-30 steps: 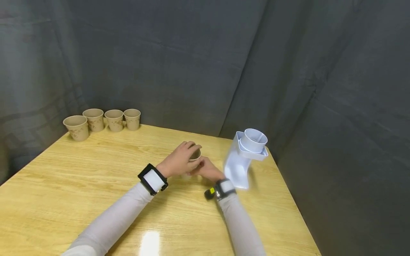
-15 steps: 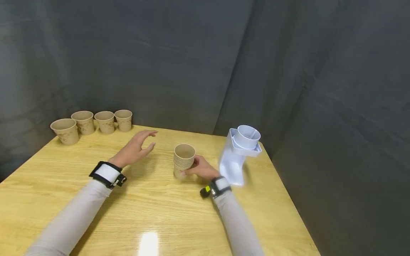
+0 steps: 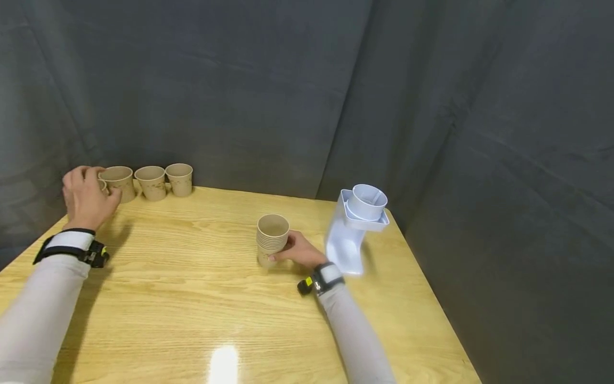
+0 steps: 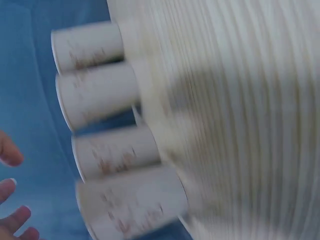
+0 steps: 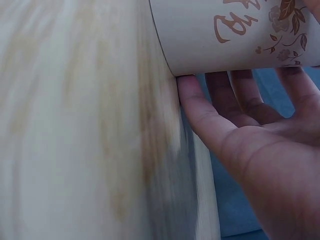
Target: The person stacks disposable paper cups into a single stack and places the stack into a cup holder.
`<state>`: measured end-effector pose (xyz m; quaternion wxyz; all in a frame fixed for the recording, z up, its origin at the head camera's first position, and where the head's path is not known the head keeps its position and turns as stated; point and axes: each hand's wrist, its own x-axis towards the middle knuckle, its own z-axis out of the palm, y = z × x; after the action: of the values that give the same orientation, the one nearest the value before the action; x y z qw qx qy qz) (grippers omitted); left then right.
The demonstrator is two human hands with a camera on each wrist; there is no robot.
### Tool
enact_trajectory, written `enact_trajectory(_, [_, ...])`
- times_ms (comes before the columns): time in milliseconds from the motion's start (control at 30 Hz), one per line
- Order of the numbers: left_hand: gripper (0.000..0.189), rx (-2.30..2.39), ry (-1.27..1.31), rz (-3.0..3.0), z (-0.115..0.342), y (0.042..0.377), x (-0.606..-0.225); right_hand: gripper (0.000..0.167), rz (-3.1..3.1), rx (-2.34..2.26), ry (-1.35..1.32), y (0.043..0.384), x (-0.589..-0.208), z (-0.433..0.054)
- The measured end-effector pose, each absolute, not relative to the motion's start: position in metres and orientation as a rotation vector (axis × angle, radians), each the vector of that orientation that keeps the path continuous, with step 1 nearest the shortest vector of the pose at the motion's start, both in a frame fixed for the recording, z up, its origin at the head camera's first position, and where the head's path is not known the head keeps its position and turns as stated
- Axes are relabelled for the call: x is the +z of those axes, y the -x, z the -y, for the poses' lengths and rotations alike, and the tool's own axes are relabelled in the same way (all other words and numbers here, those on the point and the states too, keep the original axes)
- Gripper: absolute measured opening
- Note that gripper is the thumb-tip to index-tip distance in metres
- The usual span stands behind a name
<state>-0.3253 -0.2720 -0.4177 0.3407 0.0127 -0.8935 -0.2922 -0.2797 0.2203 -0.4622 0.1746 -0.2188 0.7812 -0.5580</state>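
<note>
My left hand (image 3: 88,200) is at the far left of the table, over the leftmost paper cup (image 3: 103,185), which it mostly hides in the head view. In the left wrist view its fingers (image 4: 9,152) are spread and apart from the row of paper cups (image 4: 132,202). My right hand (image 3: 302,250) holds a nested stack of beige paper cups (image 3: 272,234) low on its right side. Seen from the right wrist, the thumb (image 5: 205,107) lies against the bottom cup (image 5: 235,37), whose side carries brown flowers and lettering, and the other fingers reach behind it.
Three more upright paper cups (image 3: 151,184) stand in the row along the back left edge. A white plastic stand (image 3: 346,245) with a round holder (image 3: 366,202) on top is right of the stack. Dark curtains (image 3: 240,96) hang behind the wooden table (image 3: 192,298).
My left hand has left the cup stack and travelled left to the cup row. My right hand stays by the stack, holding its side. The head view has shifted slightly.
</note>
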Motion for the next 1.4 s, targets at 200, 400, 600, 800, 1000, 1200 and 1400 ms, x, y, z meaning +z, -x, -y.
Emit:
enact_trajectory(200, [0.067,-0.674,-0.217,2.593,0.304,0.325,-0.414,0.060,-2.190,-1.579,0.631,0.269,-0.444,-0.217])
enact_trajectory(400, [0.077,-0.664,-0.240,2.710,0.317,0.329,-0.419,0.060,-2.163,-1.599,0.638,0.265,-0.443,-0.214])
enact_trajectory(600, [0.074,-0.615,-0.256,2.764,0.321,0.336,-0.424,0.063,-2.162,-1.603,0.644,0.269,-0.449,-0.213])
enact_trajectory(800, [0.072,-0.574,-0.219,2.814,0.312,0.344,-0.435,0.062,-2.222,-1.588,0.642,0.278,-0.469,-0.222])
enact_trajectory(1000, [0.064,-0.558,-0.221,2.800,0.310,0.343,-0.439,0.063,-2.224,-1.578,0.666,0.280,-0.469,-0.221])
enact_trajectory(1200, [0.056,-0.574,-0.258,2.771,0.309,0.343,-0.439,0.062,-2.236,-1.577,0.659,0.281,-0.469,-0.221])
enact_trajectory(1400, [0.066,-0.570,-0.319,2.777,0.306,0.343,-0.438,0.061,-2.251,-1.577,0.656,0.282,-0.469,-0.222])
